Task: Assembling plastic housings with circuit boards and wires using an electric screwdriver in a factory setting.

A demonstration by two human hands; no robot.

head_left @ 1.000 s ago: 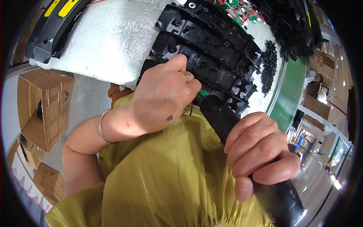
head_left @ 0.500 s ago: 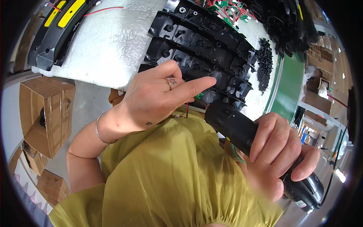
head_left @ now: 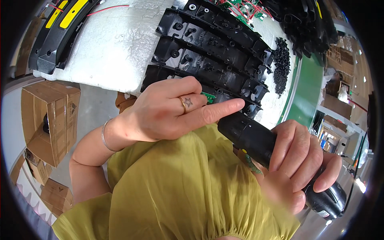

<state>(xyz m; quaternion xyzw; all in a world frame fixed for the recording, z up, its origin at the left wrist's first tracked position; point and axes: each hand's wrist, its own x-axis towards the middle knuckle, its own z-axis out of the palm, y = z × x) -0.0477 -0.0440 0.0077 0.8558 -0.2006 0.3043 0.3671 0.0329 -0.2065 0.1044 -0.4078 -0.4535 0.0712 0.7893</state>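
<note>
My right hand [head_left: 298, 160] is wrapped around a black cylindrical electric screwdriver [head_left: 248, 134], which slants up and left. Its tip is hidden behind the index finger of my left hand [head_left: 168, 110]. That finger stretches right across the nearest black plastic shell [head_left: 158, 75], while the other visible fingers are curled. My left thumb and whatever those fingers hold, if anything, are hidden. Part of a small green circuit board [head_left: 209, 96] shows in this shell, just beyond my left hand. More long black plastic shells [head_left: 208, 60] lie side by side beyond it.
White foam sheeting [head_left: 116, 44] covers the table. A pile of small black parts [head_left: 282, 66] lies right of the shells. Wired green boards [head_left: 244, 10] and stacked black parts [head_left: 302, 24] are at the back. Yellow-striped black pieces [head_left: 60, 36] lie far left; cardboard boxes [head_left: 52, 116] stand below.
My left hand has moved slightly right and toward me, its index finger reaching farther right. The circuit board shows more. My right hand and the screwdriver have shifted slightly right.
</note>
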